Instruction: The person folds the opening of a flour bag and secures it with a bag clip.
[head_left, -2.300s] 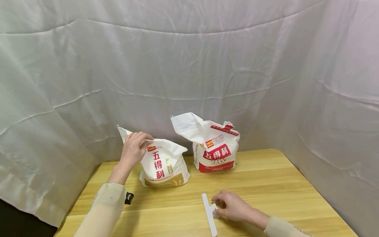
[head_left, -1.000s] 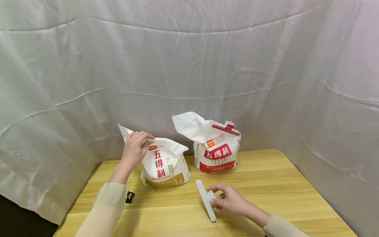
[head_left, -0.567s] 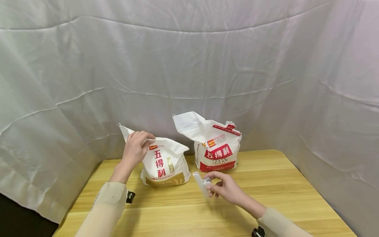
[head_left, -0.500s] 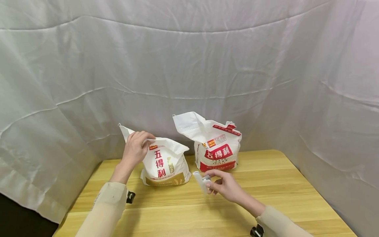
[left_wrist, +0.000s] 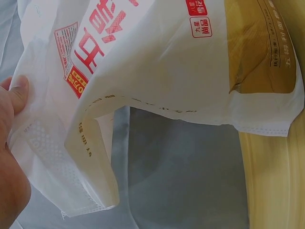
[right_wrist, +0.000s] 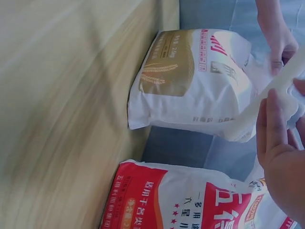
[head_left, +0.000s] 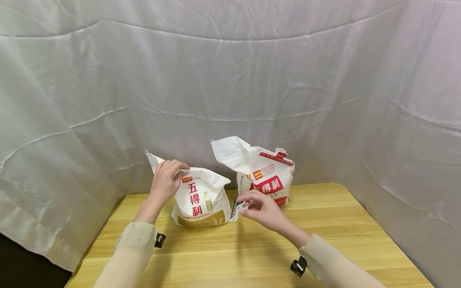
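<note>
My left hand [head_left: 165, 181] pinches the folded top of a white flour bag [head_left: 201, 196] with a gold band, thumb on its near side in the left wrist view. My right hand [head_left: 263, 210] holds a white sealing clip [right_wrist: 269, 95] by its grip, between thumb and fingers. In the head view the clip [head_left: 235, 210] is raised over the table, its long bar turned toward the gold-banded bag's right side; dark marks show along it. Just behind the right hand stands a second flour bag [head_left: 271, 168] with red print, its lower left partly covered by that hand.
Both bags stand on a wooden table [head_left: 201, 256] near its back edge. The red bag's white top flap [head_left: 230, 152] leans left and stays unfastened. Grey cloth [head_left: 230, 80] hangs behind and on both sides.
My right hand has lifted the clip off the table, carried it forward and left toward the gold-banded bag, and turned it. My left hand keeps its grip in place.
</note>
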`<state>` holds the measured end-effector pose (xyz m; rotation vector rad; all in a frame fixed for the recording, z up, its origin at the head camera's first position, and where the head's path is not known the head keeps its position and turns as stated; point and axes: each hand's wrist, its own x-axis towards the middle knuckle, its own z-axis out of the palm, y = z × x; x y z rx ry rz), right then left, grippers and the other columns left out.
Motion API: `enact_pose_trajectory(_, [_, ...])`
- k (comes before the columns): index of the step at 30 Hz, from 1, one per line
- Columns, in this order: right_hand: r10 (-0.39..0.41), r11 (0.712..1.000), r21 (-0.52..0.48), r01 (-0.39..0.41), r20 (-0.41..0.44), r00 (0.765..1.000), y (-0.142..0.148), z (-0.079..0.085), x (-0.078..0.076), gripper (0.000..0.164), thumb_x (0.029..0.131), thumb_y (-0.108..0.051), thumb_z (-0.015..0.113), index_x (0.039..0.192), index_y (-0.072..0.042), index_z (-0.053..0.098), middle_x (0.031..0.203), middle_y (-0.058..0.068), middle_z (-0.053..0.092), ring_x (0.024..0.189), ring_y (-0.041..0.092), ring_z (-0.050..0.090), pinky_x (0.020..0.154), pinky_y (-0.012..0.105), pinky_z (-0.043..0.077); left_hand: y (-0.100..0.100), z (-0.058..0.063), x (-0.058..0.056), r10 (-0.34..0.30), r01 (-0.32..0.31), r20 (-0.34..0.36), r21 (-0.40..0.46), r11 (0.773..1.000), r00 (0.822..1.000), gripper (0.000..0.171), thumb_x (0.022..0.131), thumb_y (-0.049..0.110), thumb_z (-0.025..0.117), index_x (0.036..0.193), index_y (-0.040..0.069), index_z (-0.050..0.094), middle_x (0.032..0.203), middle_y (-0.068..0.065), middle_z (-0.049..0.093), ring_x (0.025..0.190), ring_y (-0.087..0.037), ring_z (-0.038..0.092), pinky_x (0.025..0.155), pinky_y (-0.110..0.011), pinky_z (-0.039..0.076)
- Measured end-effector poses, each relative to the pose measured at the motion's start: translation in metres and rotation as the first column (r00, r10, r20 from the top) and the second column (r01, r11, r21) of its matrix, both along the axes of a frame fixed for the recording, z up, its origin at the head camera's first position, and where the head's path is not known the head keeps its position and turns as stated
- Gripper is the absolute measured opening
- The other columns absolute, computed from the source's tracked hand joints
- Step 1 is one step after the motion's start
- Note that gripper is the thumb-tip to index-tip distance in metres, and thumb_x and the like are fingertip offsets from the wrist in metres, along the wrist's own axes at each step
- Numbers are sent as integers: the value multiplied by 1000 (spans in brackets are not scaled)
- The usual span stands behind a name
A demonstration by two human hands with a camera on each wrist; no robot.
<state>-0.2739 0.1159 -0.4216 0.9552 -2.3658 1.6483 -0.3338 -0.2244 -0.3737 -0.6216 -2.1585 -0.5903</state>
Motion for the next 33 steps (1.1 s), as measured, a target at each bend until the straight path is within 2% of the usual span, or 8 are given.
enact_pose_trajectory(2, [-7,1000,-5,7,-10,1000,-4,1,-2,20,92,-12,78,112,-7,77,126,12,68,107,26,66,92,27,56,0,-1,0,-1,1,-7,0,1000,1000,14,89,1,78,97,12,73,95,-5,74,93,-30,65,109,-56,41])
enact_pose_trajectory(6, [-54,998,-26,53,-8,999,-13,-1,-7,14,94,-15,78,106,-7,78,118,12,70,96,17,69,84,25,59,0,-2,-1,-7,7,-12,0,1000,1000,15,89,0,77,97,11,73,94,-5,74,93,-30,64,108,-55,41])
enact_pose_trajectory(10, [-76,996,-54,77,28,997,-20,-2,-11,20,95,-12,76,113,-5,75,117,13,70,89,17,72,80,27,61,0,-4,-1,-9,9,-14,1,1000,1000,14,89,0,77,97,11,73,94,-5,73,92,-29,64,108,-55,41])
enact_pose_trajectory(14, [-76,995,-61,77,10,997,-25,1,-16,27,95,-2,73,122,-2,71,124,15,68,94,22,72,81,26,60,0,-5,-1,-7,7,-15,5,1000,1000,15,89,0,77,97,11,73,94,-5,73,93,-29,64,108,-55,41])
enact_pose_trajectory(20, [-89,995,-57,86,-46,995,-33,8,-19,38,89,9,66,126,-1,68,130,17,60,99,31,69,82,25,57,0,-3,-1,-11,11,-21,4,1000,1000,12,90,3,78,97,11,73,94,-5,73,92,-29,63,107,-55,42])
enact_pose_trajectory(24, [-98,995,-26,97,-35,995,-35,9,-19,44,88,9,66,131,-4,67,132,15,59,104,30,67,89,31,58,1,-4,-1,-14,15,-18,5,1000,1000,11,90,4,78,97,11,73,93,-5,73,91,-29,63,107,-54,42])
enact_pose_trajectory(28, [-88,996,6,88,-8,996,-36,12,-17,47,89,6,67,136,-3,65,135,15,61,116,34,65,101,40,56,1,-4,-1,-6,6,-6,8,1000,1000,13,90,2,77,97,11,73,94,-5,73,92,-29,64,107,-54,42])
enact_pose_trajectory(33, [-82,997,10,82,15,997,-37,19,-17,45,93,-1,72,137,-2,64,135,17,64,126,36,62,104,45,54,0,-2,-1,-2,2,-12,12,1000,1000,14,89,0,77,98,11,73,96,-5,74,93,-29,64,107,-55,41])
